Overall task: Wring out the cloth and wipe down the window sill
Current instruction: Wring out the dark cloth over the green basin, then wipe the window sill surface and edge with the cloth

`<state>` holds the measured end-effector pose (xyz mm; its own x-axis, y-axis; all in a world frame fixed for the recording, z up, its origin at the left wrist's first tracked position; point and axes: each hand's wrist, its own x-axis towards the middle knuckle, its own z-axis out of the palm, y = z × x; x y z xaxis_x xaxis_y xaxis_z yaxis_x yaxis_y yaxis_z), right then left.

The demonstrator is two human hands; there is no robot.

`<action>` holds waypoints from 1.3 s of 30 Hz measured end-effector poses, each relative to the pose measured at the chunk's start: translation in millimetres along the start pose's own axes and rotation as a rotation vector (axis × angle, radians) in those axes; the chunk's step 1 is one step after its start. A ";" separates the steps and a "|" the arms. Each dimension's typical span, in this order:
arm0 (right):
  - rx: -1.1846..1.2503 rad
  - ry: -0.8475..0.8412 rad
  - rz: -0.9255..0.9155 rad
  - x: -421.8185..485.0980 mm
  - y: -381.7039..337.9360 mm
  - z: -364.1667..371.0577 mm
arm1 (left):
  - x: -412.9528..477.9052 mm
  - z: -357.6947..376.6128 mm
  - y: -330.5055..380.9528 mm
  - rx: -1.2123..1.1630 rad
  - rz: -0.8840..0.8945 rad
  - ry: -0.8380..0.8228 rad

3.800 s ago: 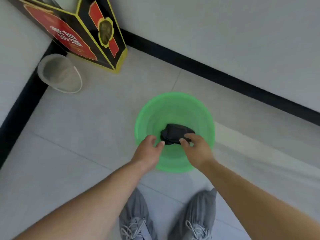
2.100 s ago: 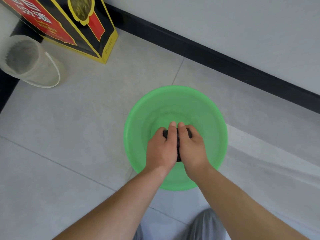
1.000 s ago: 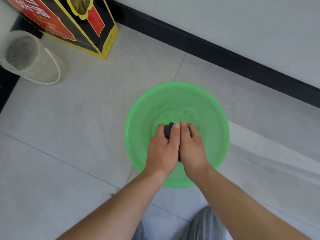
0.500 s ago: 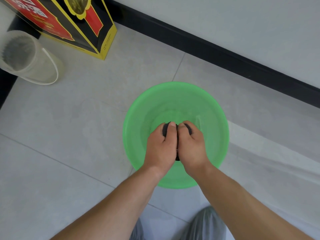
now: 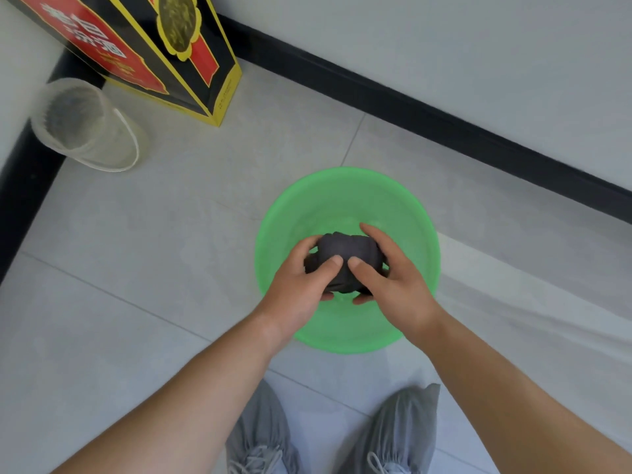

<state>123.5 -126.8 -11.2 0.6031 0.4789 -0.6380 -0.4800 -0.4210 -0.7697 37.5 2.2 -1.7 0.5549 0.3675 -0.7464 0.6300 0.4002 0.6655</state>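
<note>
Cloth (image 5: 345, 258): one, dark grey, bunched into a tight wad. No label or print visible on it. It's held above the inside of the green basin (image 5: 301, 213), between both hands.

Left hand (image 5: 297, 292) grips the left end and right hand (image 5: 396, 285) grips the right end. Both thumbs press on the near top face, tips almost touching at the middle. Fingers of both hands curl round the ends and under the wad. The right index finger lies along the far right edge. Both hands are closed on the cloth, not spread.

Basin: one, round, plain, no markings, on the pale tiled floor (image 5: 154, 251). Can't tell whether there's water in it.

Near edge: two grey lace-up shoes, left (image 5: 260, 436) and right (image 5: 400, 429), just behind the basin.

Far left: one black box (image 5: 205, 59) with yellow edging and red panels. It has white Chinese characters on the red face, too blurred to read, a gold emblem on the adjacent face, and small print down the yellow corner that is illegible.

Just near-left of the box: one clear plastic tub (image 5: 85, 128), unlabelled.

Black skirting (image 5: 444, 128) runs along the foot of the white wall (image 5: 444, 46), far and right of the basin.
</note>
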 end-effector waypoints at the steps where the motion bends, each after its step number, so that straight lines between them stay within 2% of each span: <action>1: 0.003 -0.005 -0.002 -5.9 -8.7 -3.0 | -7.4 -1.3 7.9 -0.024 -0.007 -0.003; 7: 0.112 -0.045 0.027 -48.4 -75.0 -9.5 | -55.6 -2.1 65.8 -0.139 -0.090 0.012; 12: 0.222 -0.025 0.097 -107.6 -152.7 -7.5 | -122.3 -9.9 133.9 -0.119 -0.036 -0.041; 20: 0.212 0.063 0.027 -231.4 -310.4 -6.2 | -261.1 -14.4 280.9 0.137 0.111 0.004; 24: 0.239 0.110 -0.054 -277.9 -389.7 -32.8 | -304.4 10.1 355.5 0.373 0.281 0.008; 27: 0.228 0.185 -0.137 -305.9 -441.6 -81.6 | -327.4 55.4 408.6 0.468 0.417 -0.038; 29: 0.225 0.229 -0.186 -322.4 -470.2 -129.6 | -341.7 100.5 441.6 0.436 0.428 -0.128; 34: 0.224 0.360 -0.274 -346.2 -513.0 -285.1 | -356.9 244.1 501.2 0.387 0.375 -0.301; 39: 0.237 0.415 -0.290 -340.2 -538.1 -430.5 | -339.0 380.7 547.6 0.357 0.231 -0.287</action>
<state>450.9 -394.8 630.3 0.9090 0.1853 -0.3733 -0.3585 -0.1092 -0.9271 401.2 -222.9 612.1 0.7969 0.1470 -0.5859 0.5917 0.0054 0.8062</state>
